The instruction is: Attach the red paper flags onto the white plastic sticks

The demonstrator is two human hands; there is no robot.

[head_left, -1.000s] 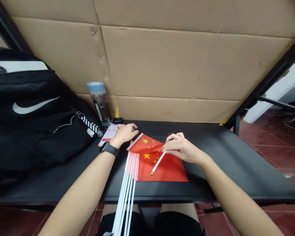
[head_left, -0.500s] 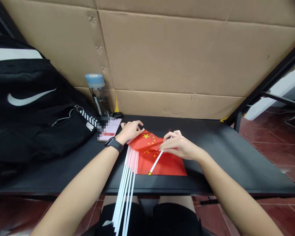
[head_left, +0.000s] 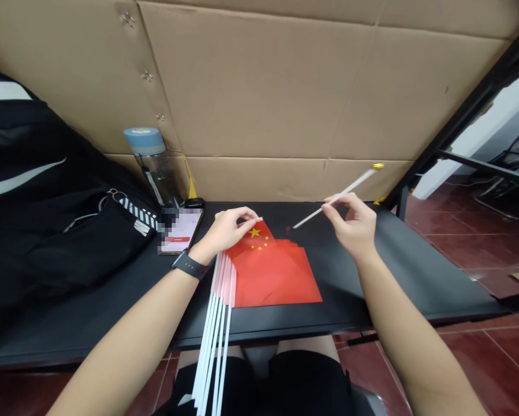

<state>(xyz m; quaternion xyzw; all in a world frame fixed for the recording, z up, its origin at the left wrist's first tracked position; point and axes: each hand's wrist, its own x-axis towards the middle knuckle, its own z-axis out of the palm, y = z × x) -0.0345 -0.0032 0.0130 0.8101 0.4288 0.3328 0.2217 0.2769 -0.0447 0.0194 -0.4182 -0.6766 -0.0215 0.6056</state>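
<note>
A stack of small red flags (head_left: pixel 272 277) with yellow stars lies on the black table, its white sticks (head_left: pixel 212 341) running toward me past the table's front edge. My left hand (head_left: pixel 231 228) sits on the stack's upper corner, its fingers gripping the top of the flags. A black watch (head_left: pixel 189 264) circles that wrist. My right hand (head_left: pixel 350 219) is raised above the table to the right of the stack. It pinches a bare white stick (head_left: pixel 335 198) with a gold ball tip, which points up and to the right.
A phone (head_left: pixel 181 231) with a pixelated area lies left of the flags, near a water bottle (head_left: pixel 149 164) and a small black case (head_left: pixel 194 203). A black bag (head_left: pixel 55 190) fills the left. Cardboard (head_left: pixel 259 86) forms the back wall; red floor tiles (head_left: pixel 480 254) show right.
My right hand has lifted the gold-tipped stick off the flags, up and to the right, and turned it. The lower star-marked flag surface is now bare. The whole view has shifted slightly left.
</note>
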